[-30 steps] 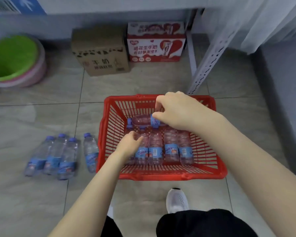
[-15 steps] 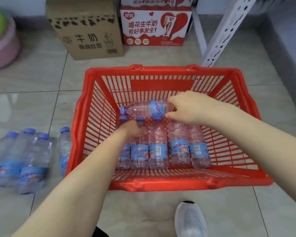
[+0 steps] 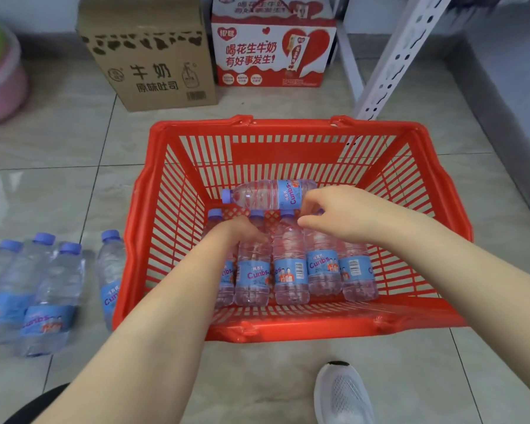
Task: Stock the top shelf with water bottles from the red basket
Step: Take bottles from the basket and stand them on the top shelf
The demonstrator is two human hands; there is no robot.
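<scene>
The red basket (image 3: 291, 327) stands on the tiled floor in front of me. Several water bottles with blue labels and purple caps lie side by side in a row (image 3: 289, 270) inside it. One more water bottle (image 3: 265, 194) lies crosswise on top near their caps. My left hand (image 3: 237, 234) reaches into the basket with its fingers curled down over the upper part of a bottle at the left end of the row. My right hand (image 3: 346, 215) curls its thumb and fingers round the base end of the crosswise bottle. No shelf board is in view.
Several more bottles (image 3: 40, 289) lie on the floor left of the basket. A brown carton (image 3: 153, 65) and a red-and-white carton (image 3: 273, 53) stand behind it. A white perforated shelf post (image 3: 392, 62) rises at the back right. My white shoe (image 3: 340, 393) is below the basket.
The camera has come closer to the basket. My left hand went deeper onto the left bottles, and my right hand slid from the middle of the crosswise bottle to its base end.
</scene>
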